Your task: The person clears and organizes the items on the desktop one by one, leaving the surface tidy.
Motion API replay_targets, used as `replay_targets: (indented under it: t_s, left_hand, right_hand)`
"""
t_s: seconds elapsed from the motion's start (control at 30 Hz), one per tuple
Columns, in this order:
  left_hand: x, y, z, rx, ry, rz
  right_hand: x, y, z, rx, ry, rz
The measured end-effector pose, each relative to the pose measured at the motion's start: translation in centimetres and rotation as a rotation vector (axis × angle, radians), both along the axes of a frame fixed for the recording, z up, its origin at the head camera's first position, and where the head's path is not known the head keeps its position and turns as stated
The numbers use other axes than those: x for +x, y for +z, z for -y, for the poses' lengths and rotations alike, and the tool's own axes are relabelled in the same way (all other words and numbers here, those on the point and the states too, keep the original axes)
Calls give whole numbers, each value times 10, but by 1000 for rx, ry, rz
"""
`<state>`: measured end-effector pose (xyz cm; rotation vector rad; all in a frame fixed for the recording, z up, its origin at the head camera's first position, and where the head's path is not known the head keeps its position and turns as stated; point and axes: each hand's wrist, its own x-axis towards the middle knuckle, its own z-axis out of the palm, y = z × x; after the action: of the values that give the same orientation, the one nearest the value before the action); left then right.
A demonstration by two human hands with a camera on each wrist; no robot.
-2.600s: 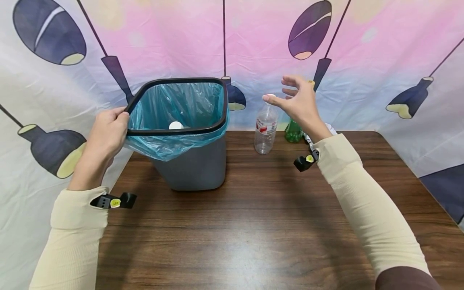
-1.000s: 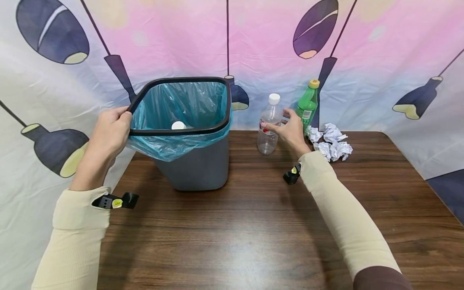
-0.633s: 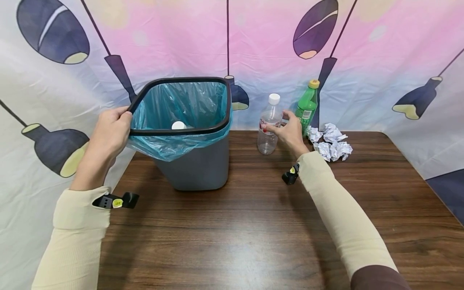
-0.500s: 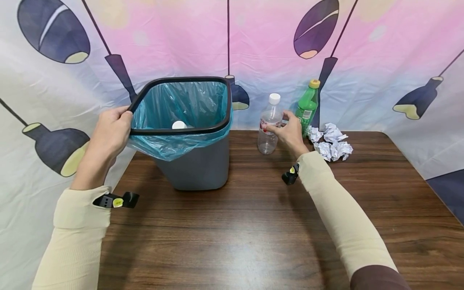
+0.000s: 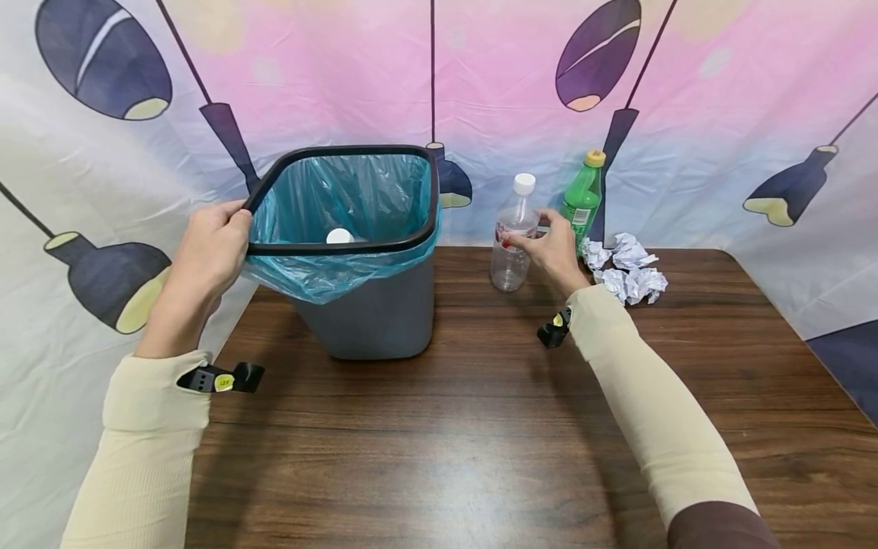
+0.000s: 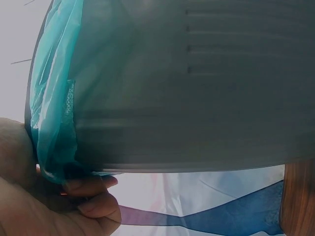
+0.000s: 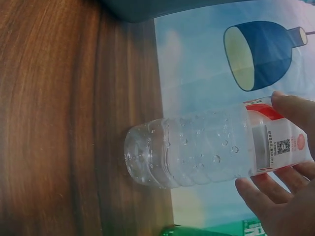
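Note:
A grey bin (image 5: 373, 313) with a black rim and a teal liner (image 5: 329, 271) stands on the table's far left. A white round thing (image 5: 338, 236) lies inside it. My left hand (image 5: 229, 229) grips the bin's left rim; in the left wrist view its fingers (image 6: 93, 206) curl under the liner (image 6: 54, 123). My right hand (image 5: 531, 232) holds a clear plastic bottle (image 5: 511, 263) with a white cap at its label. In the right wrist view the thumb and fingers wrap that bottle (image 7: 197, 152), which leans slightly.
A green bottle (image 5: 581, 202) with a yellow cap stands just behind my right hand. Several crumpled paper balls (image 5: 627, 274) lie to its right. The brown wooden table (image 5: 480, 427) stretches toward me. A printed cloth backdrop (image 5: 720, 114) hangs behind it.
My right hand came down from above the bottles and closed round the clear bottle, which now leans a little to the right. My left hand has stayed on the bin's rim.

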<state>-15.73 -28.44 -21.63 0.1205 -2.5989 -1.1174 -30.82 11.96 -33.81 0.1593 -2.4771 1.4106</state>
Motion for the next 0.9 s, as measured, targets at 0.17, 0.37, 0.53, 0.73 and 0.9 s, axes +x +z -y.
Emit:
replay_targets:
  t_s: [0.17, 0.37, 0.53, 0.73, 0.9]
  left_hand:
    - [0, 0, 0, 5, -3, 1]
    - [-1, 1, 0, -2, -2, 4]
    - [-1, 0, 0, -5, -3, 5]
    - [0, 0, 0, -7, -6, 2]
    - [0, 0, 0, -10, -7, 8]
  right_hand:
    - [1, 9, -5, -22, 0, -8]
    - [2, 20, -9, -62, 2, -31]
    - [8, 31, -9, -62, -10, -83]
    - [14, 43, -9, -57, -3, -146]
    - [18, 54, -7, -65, -5, -171]
